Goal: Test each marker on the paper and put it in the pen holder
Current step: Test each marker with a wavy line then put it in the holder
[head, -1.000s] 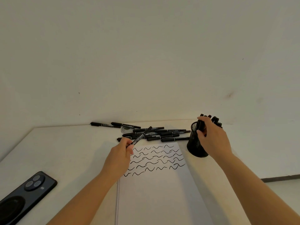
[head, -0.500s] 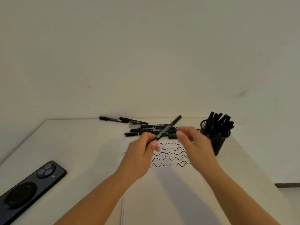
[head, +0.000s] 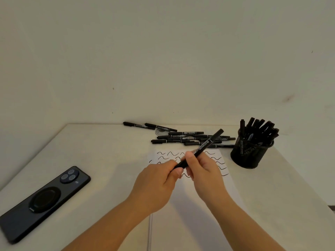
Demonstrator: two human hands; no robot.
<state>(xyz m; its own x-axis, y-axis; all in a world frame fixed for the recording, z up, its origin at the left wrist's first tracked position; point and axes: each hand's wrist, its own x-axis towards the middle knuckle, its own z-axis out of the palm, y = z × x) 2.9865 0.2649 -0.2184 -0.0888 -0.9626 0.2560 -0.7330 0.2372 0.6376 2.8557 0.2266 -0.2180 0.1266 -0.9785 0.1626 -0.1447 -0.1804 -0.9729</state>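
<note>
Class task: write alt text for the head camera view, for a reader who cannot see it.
Two hands, left and right, hold one black marker above paper bearing wavy test lines. Behind lie loose markers; a full pen holder stands right, a phone left.

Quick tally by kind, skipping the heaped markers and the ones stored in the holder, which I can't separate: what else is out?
Held marker: 1
Pen holder: 1
Phone: 1
Paper sheet: 1
Small round object: 1
Total: 5

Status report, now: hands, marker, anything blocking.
Both hands, left and right, on one marker, held above the paper. Pen holder part full, loose markers waiting. Nothing blocking.
</note>
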